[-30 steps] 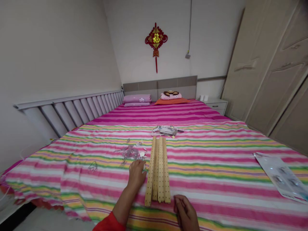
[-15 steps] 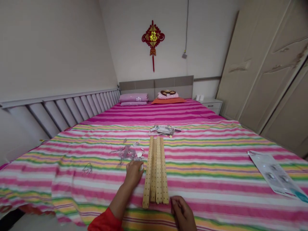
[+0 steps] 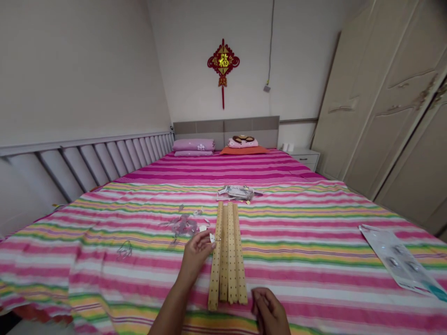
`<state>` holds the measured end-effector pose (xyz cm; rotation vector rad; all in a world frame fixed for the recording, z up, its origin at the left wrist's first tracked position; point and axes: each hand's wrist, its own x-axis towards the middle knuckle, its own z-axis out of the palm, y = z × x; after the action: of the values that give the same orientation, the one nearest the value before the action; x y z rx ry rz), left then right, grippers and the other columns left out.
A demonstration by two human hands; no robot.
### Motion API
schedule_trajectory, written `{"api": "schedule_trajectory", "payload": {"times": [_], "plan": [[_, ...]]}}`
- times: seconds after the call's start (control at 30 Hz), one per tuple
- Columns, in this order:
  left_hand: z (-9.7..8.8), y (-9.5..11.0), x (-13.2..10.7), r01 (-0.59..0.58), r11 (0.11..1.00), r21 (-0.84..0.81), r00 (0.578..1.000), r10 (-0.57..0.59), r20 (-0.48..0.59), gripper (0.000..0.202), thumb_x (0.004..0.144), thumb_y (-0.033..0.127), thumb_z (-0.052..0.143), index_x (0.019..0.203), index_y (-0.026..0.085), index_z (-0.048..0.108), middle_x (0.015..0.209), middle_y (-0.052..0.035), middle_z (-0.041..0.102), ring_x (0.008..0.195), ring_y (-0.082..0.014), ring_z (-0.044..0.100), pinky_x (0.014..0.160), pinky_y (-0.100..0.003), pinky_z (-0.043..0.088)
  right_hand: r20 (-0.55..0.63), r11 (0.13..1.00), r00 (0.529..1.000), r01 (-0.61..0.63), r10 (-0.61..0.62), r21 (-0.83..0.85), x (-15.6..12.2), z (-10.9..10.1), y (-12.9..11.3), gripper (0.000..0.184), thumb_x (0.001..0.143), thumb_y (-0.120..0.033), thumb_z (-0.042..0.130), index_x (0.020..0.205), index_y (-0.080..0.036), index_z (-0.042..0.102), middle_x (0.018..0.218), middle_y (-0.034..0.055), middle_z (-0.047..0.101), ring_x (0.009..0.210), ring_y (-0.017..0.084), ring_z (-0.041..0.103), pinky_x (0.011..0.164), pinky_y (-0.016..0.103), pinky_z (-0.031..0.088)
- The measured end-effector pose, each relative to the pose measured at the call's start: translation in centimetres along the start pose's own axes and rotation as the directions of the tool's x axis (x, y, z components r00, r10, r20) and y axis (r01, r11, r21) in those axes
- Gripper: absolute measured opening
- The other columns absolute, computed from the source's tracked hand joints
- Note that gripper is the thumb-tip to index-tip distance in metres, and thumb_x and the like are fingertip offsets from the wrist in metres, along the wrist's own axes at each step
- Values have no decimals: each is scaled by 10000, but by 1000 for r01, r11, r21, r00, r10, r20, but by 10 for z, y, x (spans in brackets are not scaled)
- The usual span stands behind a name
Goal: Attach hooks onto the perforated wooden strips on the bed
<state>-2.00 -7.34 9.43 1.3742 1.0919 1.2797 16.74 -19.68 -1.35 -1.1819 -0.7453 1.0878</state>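
Note:
Pale wooden strips (image 3: pixel 231 270) dotted with rows of small holes stand side by side on the striped bedspread, running away from me. Just left of them, my left hand (image 3: pixel 196 253) pinches a small white card (image 3: pixel 212 237) with a thin, shiny bit sticking out over the left strip. The shiny bit is too small to name. By the near right end of the strips rests my right hand (image 3: pixel 269 311), its fingers curled; whatever is inside them is hidden. Small clear plastic bags (image 3: pixel 185 225) and a white card (image 3: pixel 203 228) lie beyond my left hand.
Farther up the bed (image 3: pixel 296 204) is a bundle of packaged items (image 3: pixel 239 191). A clear plastic package (image 3: pixel 398 260) lies at the right. On the left are a thin tangled wad (image 3: pixel 124 250) and a bed rail (image 3: pixel 104 153). Folded bedding (image 3: pixel 193 145) sits by the headboard.
My left hand has lifted from among the plastic bags and moved right to the left strip, with the small white card now between its fingers. My right hand stays about where it was.

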Motion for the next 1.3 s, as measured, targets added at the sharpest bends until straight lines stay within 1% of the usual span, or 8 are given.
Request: {"api": "schedule_trajectory", "payload": {"times": [0.2, 0.33, 0.57, 0.77, 0.97, 1.07, 1.13, 1.3], "plan": [[20, 6, -27, 81, 962, -260, 997, -72, 42, 496, 604, 389, 777, 1034, 176, 649, 1047, -96, 699, 1014, -242, 636, 889, -358, 503, 77, 991, 991, 118, -113, -60, 8, 9, -41, 406, 658, -567, 712, 713, -169, 654, 546, -10, 550, 535, 131, 503, 505, 233, 411], [27, 3, -33, 89, 959, -270, 994, -67, 87, 483, 612, 365, 774, 1037, 177, 645, 1036, -94, 699, 997, -235, 637, 895, -360, 494, 135, 994, 986, 107, -102, -34, 14, 19, -60, 420, 657, -586, 701, 729, -177, 641, 534, -26, 533, 468, 109, 452, 437, 219, 361], [1, -38, -11, -53, 949, 310, 982, 106, -157, 364, 663, 313, 663, 1006, 189, 677, 1013, -81, 699, 965, -249, 631, 885, -414, 496, 77, 990, 990, 121, -115, -75, 29, 6, -42, 456, 601, -619, 713, 635, -174, 618, 474, -49, 469, 425, 95, 381, 395, 211, 290], [-15, -58, 8, -136, 722, 678, 975, 218, -38, 462, 634, 67, 531, 1057, 174, 682, 1123, -103, 676, 1109, -276, 571, 1030, -471, 386, 33, 991, 995, 100, -98, -89, 24, -12, -29, 464, 586, -631, 710, 626, -179, 613, 498, -25, 501, 480, 130, 437, 446, 240, 340], [3, -14, -20, -221, 817, 532, 964, 265, -7, 390, 699, 258, 608, 1082, 229, 678, 1194, -86, 643, 1172, -302, 520, 1049, -478, 348, 136, 987, 989, 76, -56, -145, -1, -24, -75, 431, 720, -617, 621, 725, -187, 639, 564, -24, 492, 442, 104, 395, 407, 234, 287], [14, 23, -52, -107, 963, 246, 969, 45, 244, 365, 758, 508, 576, 965, 242, 714, 915, -81, 717, 882, -260, 637, 815, -378, 494, 178, 978, 969, 190, -172, -86, -16, -30, -117, 538, 714, -714, 539, 821, -205, 677, 618, 17, 548, 468, 132, 415, 428, 268, 311], [20, 45, -72, 17, 996, 82, 890, -53, 454, 586, 708, 698, 513, 925, 197, 726, 789, -107, 715, 639, -223, 627, 649, -347, 493, 212, 949, 931, 311, -296, -44, -25, -33, -144, 647, 653, -825, 457, 674, -215, 669, 634, 55, 567, 466, 148, 414, 457, 310, 331], [32, 80, -97, 44, 999, -32, 915, -27, 402, 910, 532, 947, 224, 620, 179, 704, 455, -88, 580, 382, -144, 457, 428, -273, 325, 173, 887, 873, 463, -456, 3, -41, -32, -185, 733, 653, -886, 208, 483, -263, 553, 465, 38, 430, 471, 187, 383, 497, 353, 324]]}}
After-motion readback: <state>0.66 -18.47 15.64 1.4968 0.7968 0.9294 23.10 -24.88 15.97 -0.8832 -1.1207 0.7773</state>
